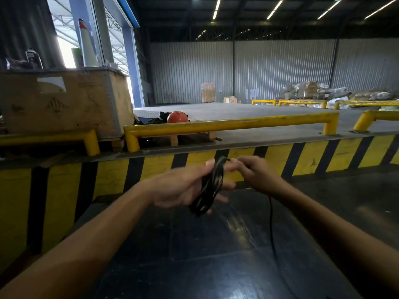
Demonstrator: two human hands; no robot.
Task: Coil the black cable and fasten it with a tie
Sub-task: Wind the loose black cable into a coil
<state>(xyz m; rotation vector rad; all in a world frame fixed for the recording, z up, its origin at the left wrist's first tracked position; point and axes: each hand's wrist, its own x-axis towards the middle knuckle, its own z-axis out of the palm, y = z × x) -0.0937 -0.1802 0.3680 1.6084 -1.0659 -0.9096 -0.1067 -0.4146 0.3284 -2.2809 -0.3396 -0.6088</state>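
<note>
Both hands are working before a striped curb [237,162]: my left hand [183,188] is gripping the cable [207,190] coil, right hand [257,173] fingers pinching its glossy strand.

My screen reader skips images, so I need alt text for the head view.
A person's left hand holds a partly coiled black cable while the right hand feeds its loose end, which trails down over a dark floor. Behind stands a yellow guard rail in a warehouse.
</note>
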